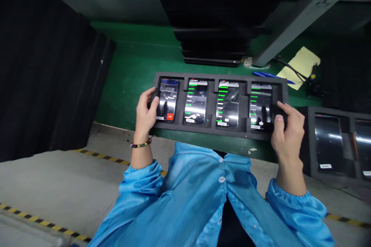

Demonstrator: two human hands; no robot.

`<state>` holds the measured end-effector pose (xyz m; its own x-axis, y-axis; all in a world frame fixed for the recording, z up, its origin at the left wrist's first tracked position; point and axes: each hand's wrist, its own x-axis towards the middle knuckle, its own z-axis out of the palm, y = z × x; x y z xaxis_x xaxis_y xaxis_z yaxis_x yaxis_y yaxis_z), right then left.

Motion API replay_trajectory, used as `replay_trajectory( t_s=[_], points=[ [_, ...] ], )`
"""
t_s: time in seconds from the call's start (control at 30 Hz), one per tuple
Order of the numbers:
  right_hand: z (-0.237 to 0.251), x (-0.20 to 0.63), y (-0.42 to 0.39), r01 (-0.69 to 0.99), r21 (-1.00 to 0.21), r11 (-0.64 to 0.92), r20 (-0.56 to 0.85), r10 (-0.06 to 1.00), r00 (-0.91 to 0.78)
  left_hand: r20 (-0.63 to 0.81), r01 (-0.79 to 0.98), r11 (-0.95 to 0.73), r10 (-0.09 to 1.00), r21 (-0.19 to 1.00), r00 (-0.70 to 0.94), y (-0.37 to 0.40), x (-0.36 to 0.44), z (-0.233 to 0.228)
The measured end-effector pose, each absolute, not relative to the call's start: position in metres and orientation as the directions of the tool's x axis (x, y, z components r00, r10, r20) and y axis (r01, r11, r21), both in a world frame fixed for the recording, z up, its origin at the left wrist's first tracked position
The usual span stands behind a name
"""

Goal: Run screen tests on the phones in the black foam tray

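A black foam tray [216, 133] with several lit phones lies on the green bench top, close to its front edge. My left hand [146, 112] grips the tray's left end, thumb beside the leftmost phone [167, 100], whose screen shows a red box. My right hand [285, 129] grips the tray's right end, thumb and a finger over the rightmost phone [261, 104]. Two phones [196, 101] [228, 103] between them show green bars.
A second foam tray [311, 142] with dark-screened phones lies to the right. A stack of black trays [214, 27] stands behind. A yellow note [301, 65], blue pens [271, 76], a cable and a grey post [295, 19] are at back right. A black curtain [43, 65] hangs left.
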<state>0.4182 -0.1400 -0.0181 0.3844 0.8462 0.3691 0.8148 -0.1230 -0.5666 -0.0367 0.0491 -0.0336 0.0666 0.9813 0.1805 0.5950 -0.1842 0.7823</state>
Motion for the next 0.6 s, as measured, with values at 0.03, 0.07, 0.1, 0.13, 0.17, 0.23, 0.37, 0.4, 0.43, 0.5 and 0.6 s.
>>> replay_trajectory(
  t_s=[0.03, 0.07, 0.1, 0.13, 0.17, 0.23, 0.37, 0.4, 0.43, 0.5, 0.6],
  points=[
    [-0.016, 0.418, -0.139, 0.817, -0.567, -0.111, 0.383, 0.842, 0.38, 0.193, 0.615, -0.197, 0.978, 0.764, 0.073, 0.049, -0.035, -0.032],
    [-0.014, 0.416, -0.139, 0.82, -0.564, -0.101, 0.393, 0.84, 0.374, 0.214, 0.633, -0.213, 0.974, 0.744, 0.077, 0.049, -0.032, -0.03],
    [-0.011, 0.415, -0.139, 0.823, -0.56, -0.095, 0.397, 0.841, 0.367, 0.246, 0.648, -0.235, 0.966, 0.724, 0.075, 0.048, -0.03, -0.029],
    [-0.008, 0.412, -0.14, 0.826, -0.556, -0.091, 0.393, 0.847, 0.359, 0.289, 0.662, -0.261, 0.955, 0.703, 0.07, 0.047, -0.028, -0.027],
    [-0.006, 0.41, -0.143, 0.829, -0.553, -0.087, 0.385, 0.856, 0.347, 0.335, 0.676, -0.286, 0.94, 0.68, 0.061, 0.046, -0.026, -0.026],
    [-0.003, 0.405, -0.15, 0.833, -0.549, -0.077, 0.373, 0.869, 0.326, 0.409, 0.692, -0.326, 0.911, 0.644, 0.049, 0.043, -0.023, -0.025],
    [-0.008, 0.4, -0.165, 0.843, -0.533, -0.065, 0.37, 0.878, 0.302, 0.416, 0.692, -0.316, 0.909, 0.649, 0.026, 0.04, -0.021, -0.026],
    [-0.009, 0.399, -0.167, 0.847, -0.526, -0.076, 0.354, 0.886, 0.3, 0.411, 0.69, -0.31, 0.911, 0.654, 0.021, 0.04, -0.021, -0.026],
    [-0.011, 0.399, -0.168, 0.85, -0.519, -0.088, 0.338, 0.893, 0.298, 0.407, 0.688, -0.308, 0.913, 0.657, 0.02, 0.04, -0.022, -0.027],
    [-0.012, 0.395, -0.166, 0.855, -0.509, -0.098, 0.328, 0.897, 0.298, 0.402, 0.679, -0.311, 0.915, 0.666, 0.025, 0.041, -0.022, -0.027],
    [-0.008, 0.381, -0.157, 0.849, -0.526, -0.043, 0.337, 0.906, 0.254, 0.394, 0.658, -0.304, 0.919, 0.689, 0.012, 0.04, -0.022, -0.028]
  ],
)
